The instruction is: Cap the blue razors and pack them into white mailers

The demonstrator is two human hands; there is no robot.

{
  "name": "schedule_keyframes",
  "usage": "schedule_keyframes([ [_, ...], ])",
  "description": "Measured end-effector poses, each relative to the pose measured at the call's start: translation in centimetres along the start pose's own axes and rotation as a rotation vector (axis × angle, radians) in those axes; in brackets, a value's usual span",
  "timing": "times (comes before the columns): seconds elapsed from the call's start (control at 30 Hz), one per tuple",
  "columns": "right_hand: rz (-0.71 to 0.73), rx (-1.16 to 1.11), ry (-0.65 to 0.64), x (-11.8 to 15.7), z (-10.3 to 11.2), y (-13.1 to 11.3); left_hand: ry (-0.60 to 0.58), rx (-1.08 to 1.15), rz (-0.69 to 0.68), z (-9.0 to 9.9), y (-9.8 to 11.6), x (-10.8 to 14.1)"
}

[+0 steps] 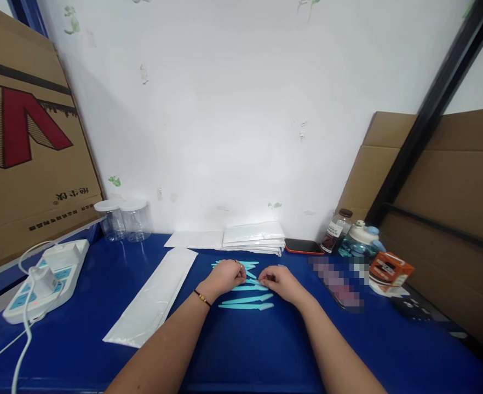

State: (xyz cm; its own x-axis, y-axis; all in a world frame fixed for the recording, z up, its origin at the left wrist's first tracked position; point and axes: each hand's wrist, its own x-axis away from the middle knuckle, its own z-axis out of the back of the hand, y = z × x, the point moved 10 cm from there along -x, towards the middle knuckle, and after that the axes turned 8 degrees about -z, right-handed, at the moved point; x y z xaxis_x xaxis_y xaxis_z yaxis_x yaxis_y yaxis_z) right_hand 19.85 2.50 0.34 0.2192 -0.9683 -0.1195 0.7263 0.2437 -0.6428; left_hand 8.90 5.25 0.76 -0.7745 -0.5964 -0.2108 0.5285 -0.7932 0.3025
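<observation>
Several turquoise eyebrow razors (pixel 245 299) with pale blade ends lie side by side on the blue table in front of me. My left hand (pixel 226 276), with a dark bracelet at its wrist, is closed over the left part of the razors, its fingertips pinched at a razor. From the other side, my right hand (pixel 283 283) pinches near the blade end of an eyebrow razor (pixel 253 287) between the hands. Fingers partly hide the upper razors, which lie crossed. A long white packet (pixel 153 298) rests flat to the left of my left hand.
White packets (pixel 253 234) are stacked by the wall, beside a phone (pixel 304 247). Clear jars (pixel 135 223) and a power strip (pixel 67 273) stand left. At right are a bottle (pixel 337 230), a teal jug (pixel 360 241), an orange box (pixel 390 270) and a blurred flat item (pixel 340 284).
</observation>
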Motion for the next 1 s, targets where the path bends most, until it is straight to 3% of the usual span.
schedule_keyframes([
  [0.17, -0.003, -0.085, -0.069, -0.1, -0.6, 0.4, -0.052, 0.071, -0.031, -0.9, 0.8, -0.2],
  [0.23, -0.021, -0.079, 0.003, -0.1, 1.0, 1.3, -0.022, 0.079, -0.013, -0.4, 0.2, 0.0],
  [0.37, -0.146, 0.043, 0.278, 0.7, 5.9, 4.4, 0.087, -0.040, 0.047, 1.5, -1.7, 0.6],
  [0.43, -0.183, 0.133, 0.312, 0.9, 6.7, 5.3, 0.082, -0.082, 0.059, 1.8, -2.3, 0.8],
  [0.67, -0.209, 0.237, 0.205, 0.5, 4.4, 6.1, 0.052, -0.120, 0.097, 1.6, -2.5, 0.7],
  [0.87, -0.168, 0.022, 0.130, 0.2, 3.0, 5.1, 0.104, -0.058, 0.053, 2.6, -1.2, 0.5],
  [1.0, -0.131, -0.171, 0.142, 0.1, 3.1, 3.9, 0.044, 0.107, 0.035, 1.6, -0.1, 0.4],
])
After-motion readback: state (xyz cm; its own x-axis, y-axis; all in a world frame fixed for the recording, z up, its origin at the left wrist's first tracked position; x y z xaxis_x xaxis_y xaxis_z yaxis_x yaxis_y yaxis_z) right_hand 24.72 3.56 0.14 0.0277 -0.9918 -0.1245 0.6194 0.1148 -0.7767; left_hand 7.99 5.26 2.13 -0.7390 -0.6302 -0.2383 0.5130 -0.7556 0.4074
